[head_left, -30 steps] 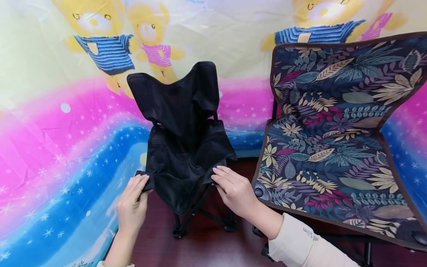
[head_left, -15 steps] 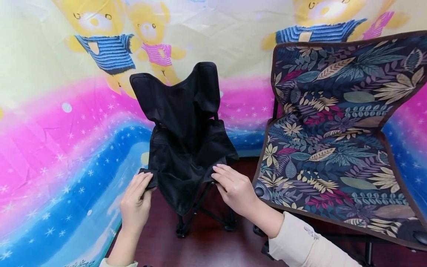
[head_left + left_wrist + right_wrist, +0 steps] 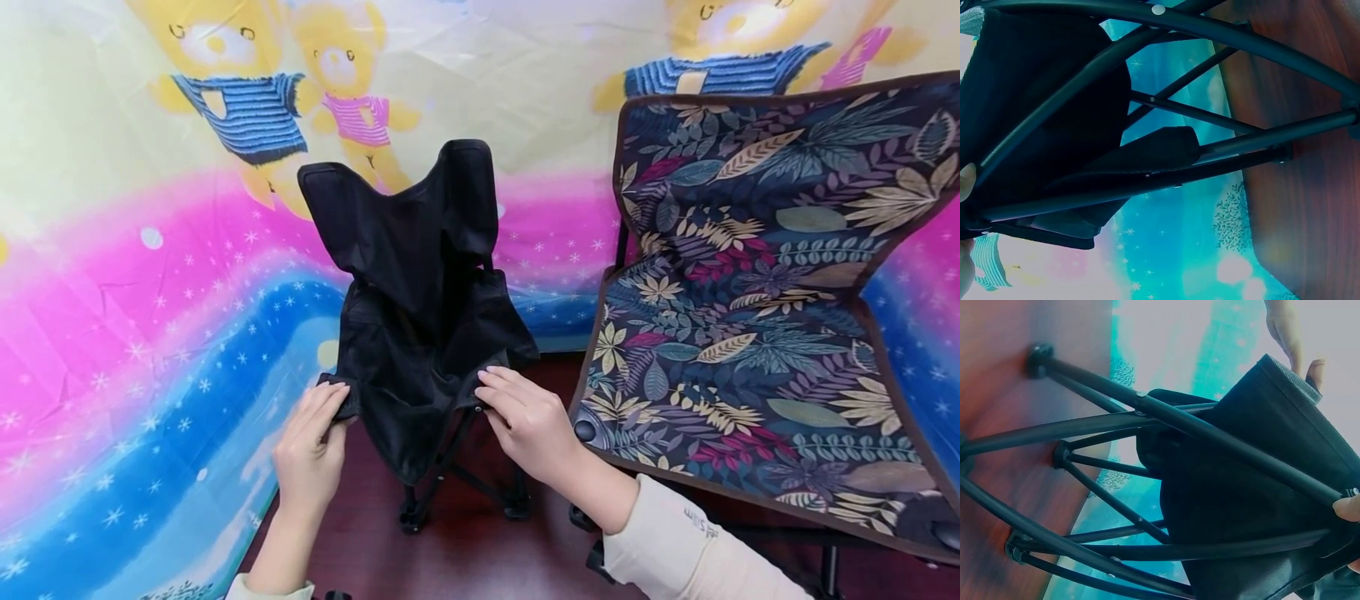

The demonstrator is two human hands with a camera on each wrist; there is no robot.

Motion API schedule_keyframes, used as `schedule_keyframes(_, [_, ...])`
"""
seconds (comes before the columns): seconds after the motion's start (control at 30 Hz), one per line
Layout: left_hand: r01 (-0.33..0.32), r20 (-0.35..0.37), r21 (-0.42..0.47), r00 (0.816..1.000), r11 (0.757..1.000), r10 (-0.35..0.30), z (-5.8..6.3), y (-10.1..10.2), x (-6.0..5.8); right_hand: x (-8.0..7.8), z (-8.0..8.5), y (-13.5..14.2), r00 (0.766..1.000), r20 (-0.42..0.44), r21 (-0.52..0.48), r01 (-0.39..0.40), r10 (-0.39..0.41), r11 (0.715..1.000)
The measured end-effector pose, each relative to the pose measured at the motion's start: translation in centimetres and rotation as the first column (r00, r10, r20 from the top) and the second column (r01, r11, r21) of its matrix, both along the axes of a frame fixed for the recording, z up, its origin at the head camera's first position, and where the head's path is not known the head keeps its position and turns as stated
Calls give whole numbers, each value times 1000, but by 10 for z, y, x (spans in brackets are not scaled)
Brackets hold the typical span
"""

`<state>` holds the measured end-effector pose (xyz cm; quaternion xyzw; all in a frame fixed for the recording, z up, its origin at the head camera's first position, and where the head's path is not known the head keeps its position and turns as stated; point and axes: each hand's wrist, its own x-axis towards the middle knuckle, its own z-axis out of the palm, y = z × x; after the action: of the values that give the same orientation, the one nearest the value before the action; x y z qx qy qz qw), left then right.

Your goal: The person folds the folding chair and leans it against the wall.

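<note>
A small black folding camp chair (image 3: pixel 401 242) stands in the middle of the head view, its seat cloth sagging between the front corners. My left hand (image 3: pixel 309 454) holds the left front corner, fingers over the top of the cloth. On the right front corner, my right hand (image 3: pixel 531 423) grips the fabric beside a frame tube. From below, the left wrist view shows crossed black tubes (image 3: pixel 1235 140) under the seat, with only bits of fingers at the edge. In the right wrist view the thumb (image 3: pixel 1349 509) lies against a tube end, and the legs meet the floor on round feet.
A larger folding chair with a leaf-patterned cover (image 3: pixel 750 333) stands close on the right. Behind hangs a colourful bear-print backdrop (image 3: pixel 187 225), which also runs along the left side. The floor (image 3: pixel 480 558) is dark reddish wood.
My left hand and the left front corner have shifted slightly right and up. The black chair's left side moved right a little. My right hand stays nearly still on its corner.
</note>
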<state>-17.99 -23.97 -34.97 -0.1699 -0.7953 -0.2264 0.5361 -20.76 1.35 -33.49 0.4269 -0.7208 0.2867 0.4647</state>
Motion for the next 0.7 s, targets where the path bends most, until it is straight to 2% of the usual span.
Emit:
schedule_keyframes(0.4, [-6, 37, 10, 999, 1000, 5, 3, 4, -2, 1, 3, -3, 1000, 16, -8, -5, 5, 1000])
schedule_keyframes(0.7, [-3, 16, 31, 1000, 1000, 3, 5, 9, -4, 1, 7, -4, 1000, 3, -19, -10, 10, 1000])
